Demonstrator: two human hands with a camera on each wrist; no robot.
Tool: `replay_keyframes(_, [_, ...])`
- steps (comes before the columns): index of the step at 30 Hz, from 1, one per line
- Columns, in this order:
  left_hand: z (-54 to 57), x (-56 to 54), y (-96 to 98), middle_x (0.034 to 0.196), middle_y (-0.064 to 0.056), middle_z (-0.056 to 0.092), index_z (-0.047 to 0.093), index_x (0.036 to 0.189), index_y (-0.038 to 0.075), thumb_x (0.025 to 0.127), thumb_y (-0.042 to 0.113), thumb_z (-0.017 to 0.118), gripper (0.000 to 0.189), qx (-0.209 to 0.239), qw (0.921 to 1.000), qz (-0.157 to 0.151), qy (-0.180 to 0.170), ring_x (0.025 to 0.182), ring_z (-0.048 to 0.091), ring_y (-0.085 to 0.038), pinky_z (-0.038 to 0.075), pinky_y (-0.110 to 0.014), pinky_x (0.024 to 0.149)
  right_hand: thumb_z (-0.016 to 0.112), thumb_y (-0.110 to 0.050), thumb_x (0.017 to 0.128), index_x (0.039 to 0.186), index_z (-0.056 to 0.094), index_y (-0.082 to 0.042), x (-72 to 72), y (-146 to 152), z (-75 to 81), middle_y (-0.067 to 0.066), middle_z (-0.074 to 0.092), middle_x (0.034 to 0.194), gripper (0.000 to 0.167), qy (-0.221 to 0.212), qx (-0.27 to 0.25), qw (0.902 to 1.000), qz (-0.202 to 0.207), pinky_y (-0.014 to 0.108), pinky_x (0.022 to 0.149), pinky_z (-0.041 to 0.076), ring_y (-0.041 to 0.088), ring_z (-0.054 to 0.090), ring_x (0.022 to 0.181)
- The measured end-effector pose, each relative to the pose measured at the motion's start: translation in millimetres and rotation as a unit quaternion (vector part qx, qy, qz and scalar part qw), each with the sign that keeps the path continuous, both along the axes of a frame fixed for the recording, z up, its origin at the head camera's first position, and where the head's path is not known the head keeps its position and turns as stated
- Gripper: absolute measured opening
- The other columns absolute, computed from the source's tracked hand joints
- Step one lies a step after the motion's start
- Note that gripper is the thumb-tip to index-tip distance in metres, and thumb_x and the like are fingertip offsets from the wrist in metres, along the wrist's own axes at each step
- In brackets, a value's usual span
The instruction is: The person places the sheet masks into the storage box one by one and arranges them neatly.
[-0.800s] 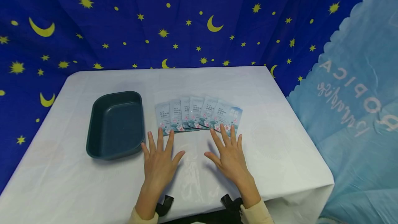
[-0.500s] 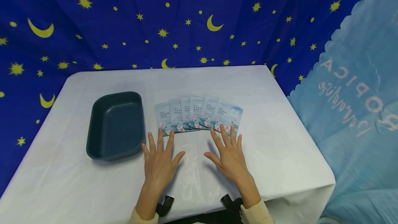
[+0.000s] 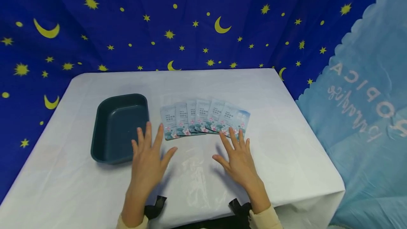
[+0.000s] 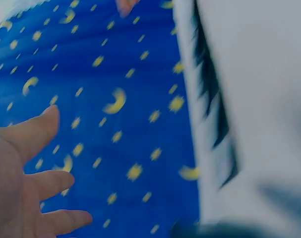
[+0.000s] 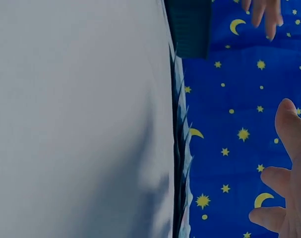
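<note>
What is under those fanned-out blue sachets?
The printed sachets lie on a white tablecloth, visible around them; the patch beneath is covered, so anything there cannot be seen.

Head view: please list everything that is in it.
Tablecloth: 1, white, across the middle
Tray: 1, dark teal, left side of the tablecloth
Packets: at least 6, pale blue, overlapping, right of the tray
Starry cloth: 1, navy and yellow, behind
Lettered cloth: 1, light blue, far right
Wrist gear: 2 pieces, black, near the bottom
Dark strip: 1, black, bottom middle, unclear what
Sleeves: 2, cream, bottom edge
Left hand: 1, bare, near the tray's right side
Right hand: 1, bare, near the packets' right end
</note>
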State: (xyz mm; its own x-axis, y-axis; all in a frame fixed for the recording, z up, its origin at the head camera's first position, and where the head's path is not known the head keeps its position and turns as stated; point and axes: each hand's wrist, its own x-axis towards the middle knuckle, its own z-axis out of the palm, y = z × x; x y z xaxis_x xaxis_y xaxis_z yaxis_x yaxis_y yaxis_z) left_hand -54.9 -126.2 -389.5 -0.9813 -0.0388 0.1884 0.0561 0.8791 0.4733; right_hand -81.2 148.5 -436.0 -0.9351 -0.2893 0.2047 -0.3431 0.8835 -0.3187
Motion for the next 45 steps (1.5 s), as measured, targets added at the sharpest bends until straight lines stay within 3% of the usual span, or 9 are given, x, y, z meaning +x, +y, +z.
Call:
replay_keyframes(4, [22.0, -4.1, -50.0, 0.164, -0.019, 0.005, 0.021, 0.157, 0.013, 0.098, 0.041, 0.055, 0.074, 0.086, 0.9937, 0.050, 0.052, 0.150, -0.001, -0.041, 0.006, -0.064, 0.116, 0.063, -0.050, 0.089, 0.153, 0.033, -0.017, -1.3, 4.2, 2.5, 0.019, 0.021, 0.161, 0.078, -0.007, -0.010, 0.9999, -0.008, 0.071, 0.110, 0.016, 0.048, 0.012, 0.147])
replay_keyframes(8, [31.5, -16.7, -110.9, 0.165, -0.011, -0.002, 0.012, 0.158, 0.015, 0.101, 0.043, 0.046, 0.072, 0.153, 0.9798, 0.124, 0.036, 0.151, -0.004, -0.034, 0.001, -0.062, 0.117, 0.061, -0.048, 0.091, 0.154, 0.030, -0.015, -6.3, 10.9, 5.4, 0.019, 0.018, 0.161, 0.078, -0.018, -0.023, 0.9995, -0.014, 0.071, 0.110, 0.014, 0.046, 0.007, 0.148])
replay_keyframes(11, [24.0, -29.6, -151.1, 0.165, -0.012, -0.005, 0.004, 0.158, 0.014, 0.103, 0.040, 0.040, 0.070, 0.182, 0.9724, 0.146, 0.001, 0.151, -0.005, -0.035, -0.001, -0.061, 0.118, 0.059, -0.045, 0.093, 0.155, 0.027, -0.013, -11.8, 18.4, 9.2, 0.020, 0.017, 0.162, 0.077, -0.031, -0.038, 0.9987, -0.016, 0.071, 0.111, 0.013, 0.047, 0.005, 0.148])
replay_keyframes(15, [-0.8, -41.8, -183.0, 0.163, -0.013, -0.009, -0.005, 0.157, 0.013, 0.105, 0.037, 0.033, 0.069, 0.259, 0.9571, 0.123, -0.045, 0.150, -0.007, -0.036, -0.001, -0.053, 0.120, 0.056, -0.041, 0.097, 0.157, 0.022, -0.011, -21.5, 31.3, 13.5, 0.022, 0.013, 0.162, 0.075, -0.064, -0.079, 0.9947, -0.019, 0.070, 0.112, 0.010, 0.047, 0.002, 0.148])
replay_keyframes(23, [-45.9, -57.0, -179.2, 0.162, -0.001, -0.013, -0.007, 0.155, 0.019, 0.104, 0.041, 0.036, 0.071, 0.425, 0.8891, 0.109, -0.129, 0.149, -0.014, -0.019, -0.008, -0.038, 0.121, 0.044, -0.040, 0.103, 0.157, 0.013, -0.005, -40.2, 63.2, 11.4, 0.026, 0.008, 0.162, 0.071, -0.111, -0.144, 0.9811, -0.067, 0.067, 0.114, 0.010, 0.050, 0.002, 0.147])
replay_keyframes(32, [-49.9, -47.4, -169.4, 0.159, 0.028, 0.002, 0.011, 0.157, 0.029, 0.103, 0.020, 0.040, 0.061, 0.547, 0.8087, 0.191, -0.101, 0.144, -0.008, 0.007, -0.005, -0.026, 0.120, 0.053, -0.034, 0.099, 0.153, 0.014, 0.009, -69.7, 64.2, 6.5, 0.035, 0.020, 0.155, 0.079, -0.154, -0.163, 0.9605, -0.164, 0.059, 0.116, 0.020, 0.049, 0.020, 0.144])
replay_keyframes(34, [-49.7, -45.2, -170.8, 0.159, 0.028, 0.005, 0.012, 0.156, 0.031, 0.103, 0.017, 0.039, 0.061, 0.561, 0.7988, 0.194, -0.098, 0.144, -0.005, 0.008, -0.001, -0.022, 0.120, 0.058, -0.034, 0.097, 0.151, 0.017, 0.011, -79.4, 58.9, 5.0, 0.039, 0.028, 0.149, 0.082, -0.164, -0.160, 0.9552, -0.187, 0.059, 0.113, 0.027, 0.051, 0.029, 0.138])
replay_keyframes(40, [-51.8, -45.6, -171.5, 0.159, 0.026, 0.006, 0.015, 0.156, 0.033, 0.103, 0.015, 0.037, 0.060, 0.570, 0.7924, 0.190, -0.105, 0.144, -0.002, 0.006, 0.002, -0.022, 0.119, 0.071, -0.042, 0.087, 0.134, 0.040, 0.017, -102.9, 47.8, -4.3, 0.039, 0.044, 0.125, 0.082, -0.184, -0.119, 0.9437, -0.248, 0.054, 0.092, 0.046, 0.045, 0.051, 0.107])
replay_keyframes(45, [-53.0, -49.9, -170.3, 0.160, 0.024, 0.012, 0.021, 0.155, 0.031, 0.102, 0.013, 0.039, 0.059, 0.588, 0.7783, 0.194, -0.106, 0.144, 0.006, 0.005, 0.009, -0.020, 0.118, 0.083, -0.039, 0.075, 0.113, 0.053, 0.016, -113.5, 44.9, -7.5, 0.030, 0.053, 0.106, 0.073, -0.182, -0.093, 0.9384, -0.279, 0.045, 0.075, 0.047, 0.030, 0.047, 0.084])
